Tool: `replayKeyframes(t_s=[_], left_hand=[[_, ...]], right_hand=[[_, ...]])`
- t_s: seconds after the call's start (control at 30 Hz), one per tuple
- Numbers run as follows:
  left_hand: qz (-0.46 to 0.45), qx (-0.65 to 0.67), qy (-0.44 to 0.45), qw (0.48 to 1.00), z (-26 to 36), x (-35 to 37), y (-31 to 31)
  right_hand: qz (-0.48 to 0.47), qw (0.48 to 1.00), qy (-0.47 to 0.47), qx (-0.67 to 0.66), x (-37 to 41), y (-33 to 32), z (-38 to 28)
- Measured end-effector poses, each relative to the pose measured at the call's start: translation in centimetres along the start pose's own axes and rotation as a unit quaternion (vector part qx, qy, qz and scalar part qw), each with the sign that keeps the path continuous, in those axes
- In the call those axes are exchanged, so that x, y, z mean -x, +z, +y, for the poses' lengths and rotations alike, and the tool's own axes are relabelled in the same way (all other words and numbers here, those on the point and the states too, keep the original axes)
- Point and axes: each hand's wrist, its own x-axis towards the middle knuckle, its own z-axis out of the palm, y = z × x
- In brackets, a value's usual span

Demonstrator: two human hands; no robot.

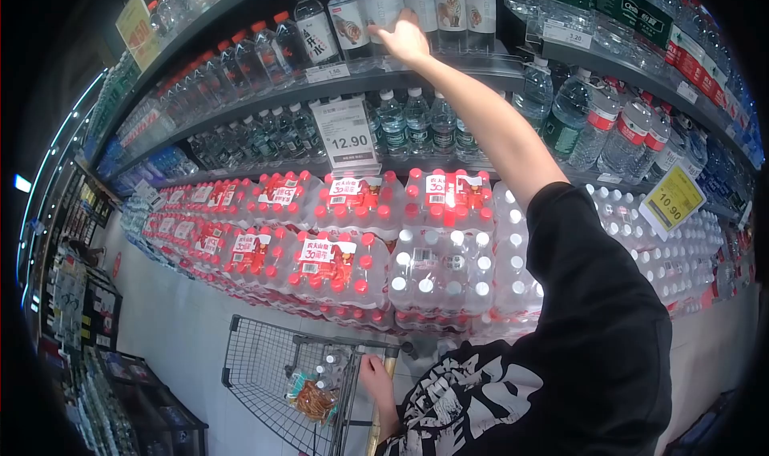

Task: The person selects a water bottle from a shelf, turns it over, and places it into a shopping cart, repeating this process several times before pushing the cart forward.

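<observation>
My right hand reaches up to a shelf, its thumb and fingers around a clear water bottle with a pale label. Alongside it in the same row are bottles with tiger-picture labels and a bottle with dark lettering. Lower down, my left hand is closed on the handle of a shopping cart. Inside the cart lie some white-capped bottles and a bag of brown food.
Shrink-wrapped packs of red-capped bottles and white-capped bottles are stacked below the shelves. Price signs hang along the shelf edges, and a yellow sign stands at right. Dark crates stand at lower left.
</observation>
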Motion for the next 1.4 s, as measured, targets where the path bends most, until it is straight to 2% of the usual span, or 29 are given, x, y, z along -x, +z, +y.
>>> replayKeyframes(t_s=[0.03,0.1,0.17,0.23,0.3,0.4,0.43,0.5,0.57,0.63,0.67,0.7,0.77,0.83,0.93,1.0,1.07,1.17,1.2,1.3,1.33,1.37,1.4], left_hand=[[0.006,-0.003,-0.002,1.000,0.3,0.1,0.0],[0.016,-0.042,0.008,0.999,1.1,0.4,0.2],[0.026,-0.073,0.011,0.997,1.7,0.6,0.2],[0.030,-0.035,0.015,0.999,1.0,0.6,0.4],[0.025,-0.027,0.004,0.999,1.1,0.4,0.2],[0.010,-0.013,-0.017,1.000,1.6,0.2,-0.2],[-0.002,-0.002,-0.018,1.000,1.4,0.3,-0.2],[0.015,0.034,-0.031,0.999,-0.2,0.2,-0.1],[0.035,0.069,-0.034,0.996,-0.7,0.4,-0.5],[0.020,0.218,-0.104,0.970,-0.7,0.6,-1.3],[0.028,0.265,-0.140,0.953,-0.6,0.9,-1.8],[0.047,0.264,-0.141,0.953,-0.2,1.1,-2.5],[0.045,0.325,-0.135,0.935,1.0,2.3,-4.6],[0.055,0.341,-0.153,0.926,2.1,3.5,-6.8],[0.059,0.367,-0.166,0.914,3.2,6.0,-9.7],[0.032,0.378,-0.152,0.913,3.4,7.6,-11.9],[0.045,0.373,-0.154,0.914,4.3,8.9,-13.1],[0.039,0.377,-0.160,0.911,4.7,10.2,-15.0],[0.040,0.360,-0.170,0.916,5.1,10.5,-15.6],[0.047,0.320,-0.176,0.930,4.4,12.0,-17.3],[0.041,0.359,-0.184,0.914,5.5,12.1,-18.0],[0.037,0.399,-0.191,0.896,6.0,12.2,-18.7],[0.064,0.407,-0.200,0.889,5.0,12.5,-19.6]], right_hand=[[0.014,1.000,-0.018,-0.005,0.4,-0.3,0.1],[0.013,0.998,0.005,-0.066,1.7,-1.5,-0.1],[0.186,0.957,-0.195,-0.110,2.5,-1.7,0.5],[0.227,0.925,-0.276,-0.127,2.8,-3.1,-0.3],[0.263,0.898,-0.308,-0.175,3.8,-4.7,-2.0],[0.061,0.879,-0.248,-0.403,8.9,-7.9,-4.4],[-0.012,0.823,-0.209,-0.529,11.5,-8.4,-6.0],[-0.139,0.764,-0.103,-0.622,16.9,-9.3,-7.9],[-0.320,0.723,-0.057,-0.609,20.8,-6.9,-5.5],[-0.365,0.716,0.002,-0.594,27.5,-6.0,-7.3],[-0.382,0.740,0.026,-0.553,31.1,-5.0,-7.7],[-0.425,0.767,-0.006,-0.481,34.4,-4.0,-7.3],[-0.548,0.638,0.137,-0.524,41.3,-3.0,-7.5],[-0.603,0.618,0.194,-0.467,47.0,-2.3,-7.8],[-0.662,0.549,0.241,-0.450,51.0,-3.9,-10.0],[-0.682,0.530,0.234,-0.446,52.3,-4.9,-11.8],[-0.706,0.529,0.196,-0.427,53.8,-4.7,-12.6],[-0.718,0.511,0.188,-0.434,55.9,-5.4,-14.1],[-0.736,0.483,0.189,-0.436,56.3,-6.0,-14.7],[-0.735,0.496,0.153,-0.436,59.5,-6.4,-15.2],[-0.755,0.464,0.148,-0.438,59.2,-7.5,-16.2],[-0.761,0.462,0.151,-0.431,59.3,-7.9,-16.7],[-0.771,0.422,0.107,-0.465,59.5,-8.1,-17.1]])
